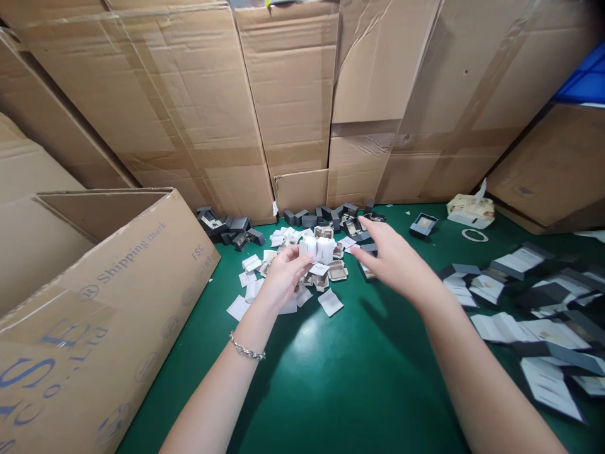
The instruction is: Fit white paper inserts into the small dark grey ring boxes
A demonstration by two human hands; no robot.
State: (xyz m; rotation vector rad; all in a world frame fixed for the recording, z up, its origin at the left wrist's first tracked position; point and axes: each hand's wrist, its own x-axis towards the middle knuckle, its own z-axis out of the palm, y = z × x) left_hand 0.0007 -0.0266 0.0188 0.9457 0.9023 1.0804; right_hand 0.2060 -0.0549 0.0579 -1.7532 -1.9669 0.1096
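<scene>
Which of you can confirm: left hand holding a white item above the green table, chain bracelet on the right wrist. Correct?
Not quite: the chain bracelet is on the left wrist, not the right, as the head view shows. The rest stands: the left hand holds a white item above the green table.

Single head-worn view: faces forward and down, near, over both hands (285,270), green tabletop (331,378).
</scene>
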